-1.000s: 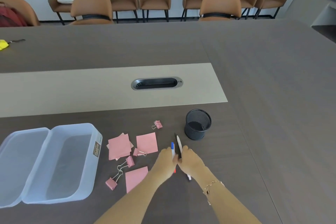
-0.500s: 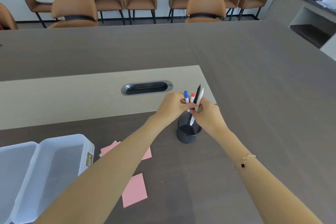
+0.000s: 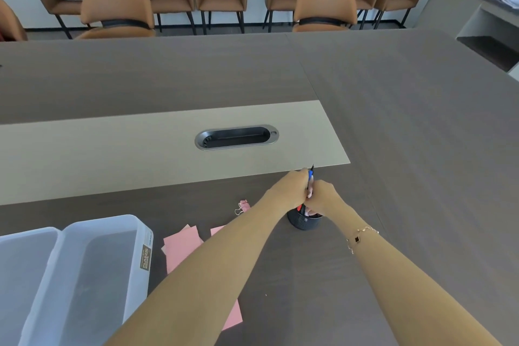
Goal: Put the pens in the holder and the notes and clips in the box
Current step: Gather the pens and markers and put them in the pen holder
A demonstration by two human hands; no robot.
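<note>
Both hands, left hand (image 3: 292, 188) and right hand (image 3: 323, 199), grip the pens (image 3: 310, 177) directly above the holder (image 3: 303, 222). Keep pens vertical, lower together, release only once tips are inside.

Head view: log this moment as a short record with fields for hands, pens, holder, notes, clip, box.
left hand: closed on the pens, above the holder
right hand: closed on the pens beside the left hand
pens: bunched upright, lower ends in the holder, blue tip on top
holder: black mesh cup, upright on the dark table
notes: pink, loose on the table, partly hidden by the left forearm
clip: pink, on the table left of the holder
box: clear plastic, open, nothing visible inside
</note>
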